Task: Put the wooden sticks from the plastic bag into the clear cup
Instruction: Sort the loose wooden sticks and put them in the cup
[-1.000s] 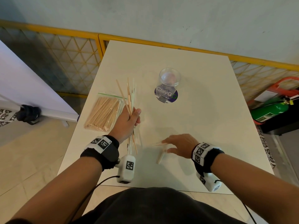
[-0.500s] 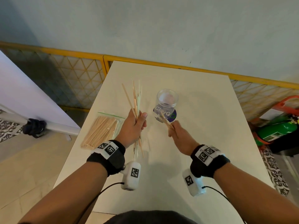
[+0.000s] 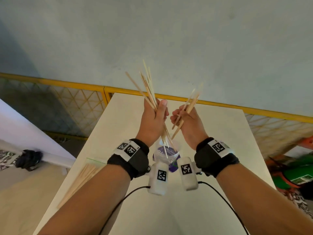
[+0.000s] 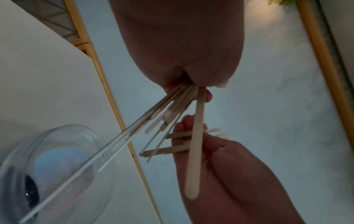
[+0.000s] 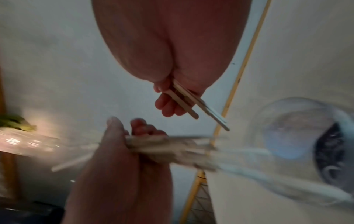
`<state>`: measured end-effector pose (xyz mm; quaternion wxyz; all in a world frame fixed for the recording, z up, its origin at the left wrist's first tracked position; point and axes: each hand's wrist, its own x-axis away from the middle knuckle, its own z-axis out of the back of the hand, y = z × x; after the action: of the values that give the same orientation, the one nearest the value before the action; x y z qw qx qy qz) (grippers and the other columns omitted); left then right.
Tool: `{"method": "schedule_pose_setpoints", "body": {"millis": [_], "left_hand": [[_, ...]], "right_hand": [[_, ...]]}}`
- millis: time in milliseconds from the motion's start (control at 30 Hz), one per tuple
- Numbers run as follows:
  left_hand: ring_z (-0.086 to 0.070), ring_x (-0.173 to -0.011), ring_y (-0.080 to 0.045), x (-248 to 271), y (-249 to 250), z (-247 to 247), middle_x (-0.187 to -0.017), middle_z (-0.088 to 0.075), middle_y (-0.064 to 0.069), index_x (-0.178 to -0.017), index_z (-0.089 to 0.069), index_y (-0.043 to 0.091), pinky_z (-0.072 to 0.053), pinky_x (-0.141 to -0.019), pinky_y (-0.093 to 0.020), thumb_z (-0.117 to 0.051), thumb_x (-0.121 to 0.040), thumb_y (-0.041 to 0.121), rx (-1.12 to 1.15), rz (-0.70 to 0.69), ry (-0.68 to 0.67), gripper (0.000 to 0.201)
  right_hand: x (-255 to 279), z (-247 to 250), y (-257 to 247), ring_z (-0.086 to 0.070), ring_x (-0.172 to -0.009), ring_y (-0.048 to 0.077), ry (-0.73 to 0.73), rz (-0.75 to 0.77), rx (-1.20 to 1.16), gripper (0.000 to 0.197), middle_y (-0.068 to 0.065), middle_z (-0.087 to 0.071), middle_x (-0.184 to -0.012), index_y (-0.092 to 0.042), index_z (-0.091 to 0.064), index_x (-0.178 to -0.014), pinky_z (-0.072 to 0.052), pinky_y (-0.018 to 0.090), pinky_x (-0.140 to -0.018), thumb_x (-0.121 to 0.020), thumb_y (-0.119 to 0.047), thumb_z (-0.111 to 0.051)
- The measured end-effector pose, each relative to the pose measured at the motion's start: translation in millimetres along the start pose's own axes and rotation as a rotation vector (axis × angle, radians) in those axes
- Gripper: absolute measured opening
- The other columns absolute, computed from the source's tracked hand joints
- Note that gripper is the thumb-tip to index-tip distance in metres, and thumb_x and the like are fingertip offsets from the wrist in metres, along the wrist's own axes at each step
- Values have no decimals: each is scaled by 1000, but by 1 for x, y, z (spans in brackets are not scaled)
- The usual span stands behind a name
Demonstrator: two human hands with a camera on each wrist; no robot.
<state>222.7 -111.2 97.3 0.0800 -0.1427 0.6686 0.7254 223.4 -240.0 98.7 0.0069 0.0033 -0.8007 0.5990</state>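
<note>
Both hands are raised above the cup (image 3: 166,152): left hand (image 3: 153,120) grips a fanned bundle of sticks (image 3: 149,87), right hand (image 3: 188,123) pinches a few sticks (image 3: 190,103). More lie in the bag (image 3: 84,175) on the table (image 3: 220,133).

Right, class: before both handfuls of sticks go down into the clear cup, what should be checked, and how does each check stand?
1. Left hand grips its bundle of sticks: ok.
2. Right hand grips the few flat sticks: ok.
3. Clear cup upright on the table: ok.
4. Cup mouth unblocked: ok.
5. Bundle's lower ends aimed into the cup: ok.
6. Right hand's sticks aimed at the cup: cannot tell.
</note>
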Motion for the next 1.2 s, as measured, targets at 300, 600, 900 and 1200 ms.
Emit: {"method": "schedule_pose_setpoints", "body": {"millis": [300,600,900,1200], "left_hand": [[-55,-64,1,-11,-69,-12,-74,-56,2,-101,-49,-14,-46,-67,-11,-46,-105,23,-107,92,-41,38],[-61,-78,13,21,-110,-11,-84,-63,12,-106,-56,3,-45,-72,-6,-50,-104,27,-252,200,-142,25],[-47,-61,-28,26,-94,-16,-67,-50,-18,-78,-55,0,-40,-61,-28,-43,-103,40,-132,172,-247,49],[-48,-88,-23,25,-94,-5,-75,-43,10,-69,-57,31,-44,-78,-40,-58,-94,40,-443,98,-217,27]], "right_hand": [[-9,31,76,-53,-76,4,76,-18,376,18,-5,-56,-82,-4,-51,-95,-40,23,-80,-98,-4,-33],[-2,38,98,-52,-82,8,63,10,537,20,-2,-57,-87,-15,-55,-90,-40,16,-72,-98,-10,-37],[9,37,93,-32,-105,15,-33,-38,849,24,0,-50,-108,-14,-58,-107,-27,24,-92,-100,-24,-38],[4,43,72,-55,-67,4,-8,-1,986,16,1,-62,-91,-13,-70,-92,-40,6,-58,-91,-22,-57]]}}
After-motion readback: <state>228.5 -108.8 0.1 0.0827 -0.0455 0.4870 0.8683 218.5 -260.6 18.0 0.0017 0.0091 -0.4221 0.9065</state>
